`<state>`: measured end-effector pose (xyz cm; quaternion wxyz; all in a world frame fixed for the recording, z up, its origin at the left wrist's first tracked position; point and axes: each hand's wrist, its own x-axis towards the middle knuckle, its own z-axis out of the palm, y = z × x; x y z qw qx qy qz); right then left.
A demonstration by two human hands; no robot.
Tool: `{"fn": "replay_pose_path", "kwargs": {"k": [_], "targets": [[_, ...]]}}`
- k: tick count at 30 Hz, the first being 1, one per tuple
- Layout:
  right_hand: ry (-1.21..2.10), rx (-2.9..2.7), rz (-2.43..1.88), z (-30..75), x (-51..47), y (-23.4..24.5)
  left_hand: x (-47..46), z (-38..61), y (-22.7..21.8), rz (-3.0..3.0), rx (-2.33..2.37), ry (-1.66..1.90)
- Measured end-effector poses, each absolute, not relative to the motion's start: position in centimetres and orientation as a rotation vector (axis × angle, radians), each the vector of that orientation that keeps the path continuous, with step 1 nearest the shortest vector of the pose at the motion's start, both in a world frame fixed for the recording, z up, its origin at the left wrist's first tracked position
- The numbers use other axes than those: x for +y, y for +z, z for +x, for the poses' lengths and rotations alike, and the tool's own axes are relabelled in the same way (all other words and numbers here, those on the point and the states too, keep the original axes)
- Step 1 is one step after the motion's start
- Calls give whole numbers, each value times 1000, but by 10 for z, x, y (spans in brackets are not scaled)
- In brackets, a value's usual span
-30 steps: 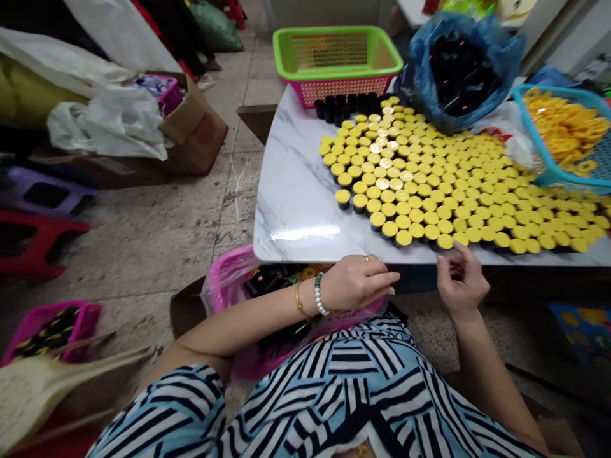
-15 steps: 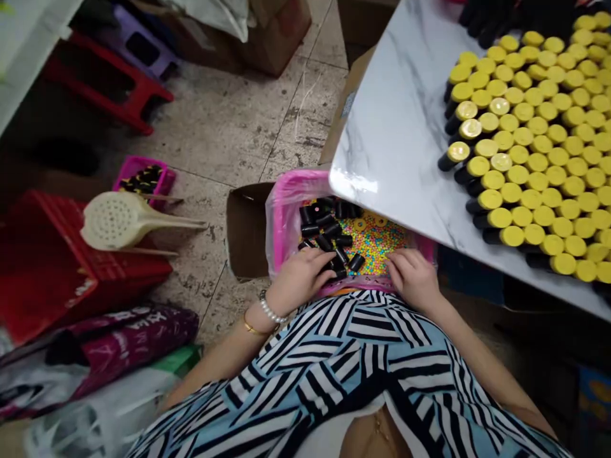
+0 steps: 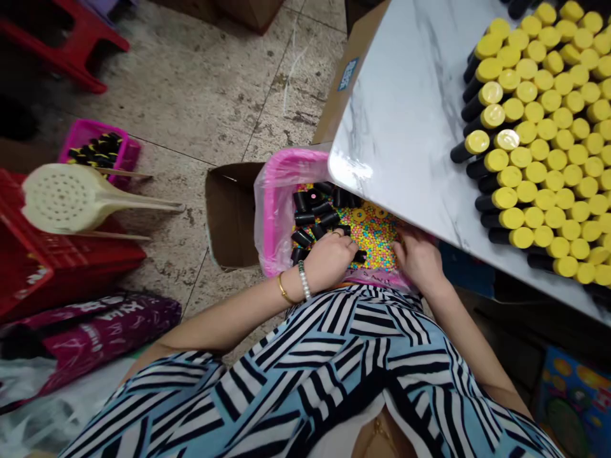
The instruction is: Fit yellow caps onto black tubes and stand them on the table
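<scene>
A pink basket lined with clear plastic (image 3: 279,191) sits on my lap under the corner of the marble table (image 3: 405,127). It holds several black tubes (image 3: 312,213) and a heap of small coloured beads (image 3: 375,235). My left hand (image 3: 331,257), wearing a pearl bracelet and a ring, rests fingers-down among the black tubes, curled over them. My right hand (image 3: 417,257) reaches into the beads at the basket's right side, its fingertips hidden under the table edge. Rows of black tubes with yellow caps (image 3: 544,140) stand packed on the table.
An open cardboard box (image 3: 231,213) stands left of the basket. On the tiled floor are a small pink tray of tubes (image 3: 98,149), a red crate (image 3: 52,254) with a cream perforated scoop (image 3: 67,200), a red stool (image 3: 62,44) and plastic bags (image 3: 90,334).
My view has tipped from the tabletop down to my lap. Both hands dropped from the table edge into the pink basket; the left now lies deeper among the black tubes.
</scene>
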<state>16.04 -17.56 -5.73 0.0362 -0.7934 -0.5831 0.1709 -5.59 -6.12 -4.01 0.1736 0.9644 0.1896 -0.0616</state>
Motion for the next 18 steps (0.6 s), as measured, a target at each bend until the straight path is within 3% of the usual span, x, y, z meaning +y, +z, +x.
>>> {"fn": "replay_pose_path", "kwargs": {"k": [9, 18], "targets": [[363, -1941, -2319, 159, -112, -81, -76, -4, -55, 2816, 240, -182], [189, -1955, -2184, 164, -106, -97, -74, -22, -62, 2737, 193, -148]]}}
